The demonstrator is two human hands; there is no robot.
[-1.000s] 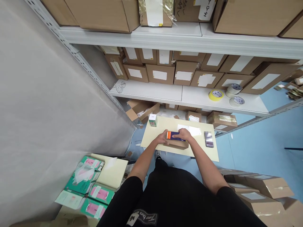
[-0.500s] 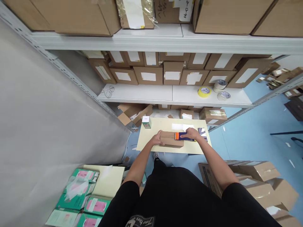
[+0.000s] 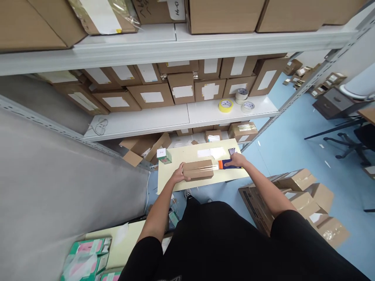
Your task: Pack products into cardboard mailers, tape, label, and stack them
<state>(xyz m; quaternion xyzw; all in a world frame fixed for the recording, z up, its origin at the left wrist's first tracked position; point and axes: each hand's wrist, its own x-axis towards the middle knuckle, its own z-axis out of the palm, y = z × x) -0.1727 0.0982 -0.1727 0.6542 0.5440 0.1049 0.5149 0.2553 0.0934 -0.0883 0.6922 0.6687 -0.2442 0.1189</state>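
A long brown cardboard box (image 3: 199, 174) lies on the pale yellow table (image 3: 172, 185). My left hand (image 3: 179, 173) grips its left end, thumb on the near side and fingers at the top. My right hand (image 3: 238, 160) is closed around a blue and orange tape dispenser (image 3: 227, 164), just past the box's right end. A shiny strip of clear tape (image 3: 202, 169) runs along the top of the box and stretches across to the dispenser. Behind my right hand lies a phone (image 3: 232, 151), partly covered by it.
A small green and white box (image 3: 164, 155) and white paper (image 3: 211, 152) lie on the table. Tape rolls (image 3: 225, 105) sit on the white shelf (image 3: 146, 122) ahead. An open carton (image 3: 143, 149) stands beyond the table; stacked cartons (image 3: 299, 195) are on the floor at right.
My right hand has drawn the tape dispenser rightward off the box's end, pulling out tape. My left hand still holds the box. The view has shifted to the right.
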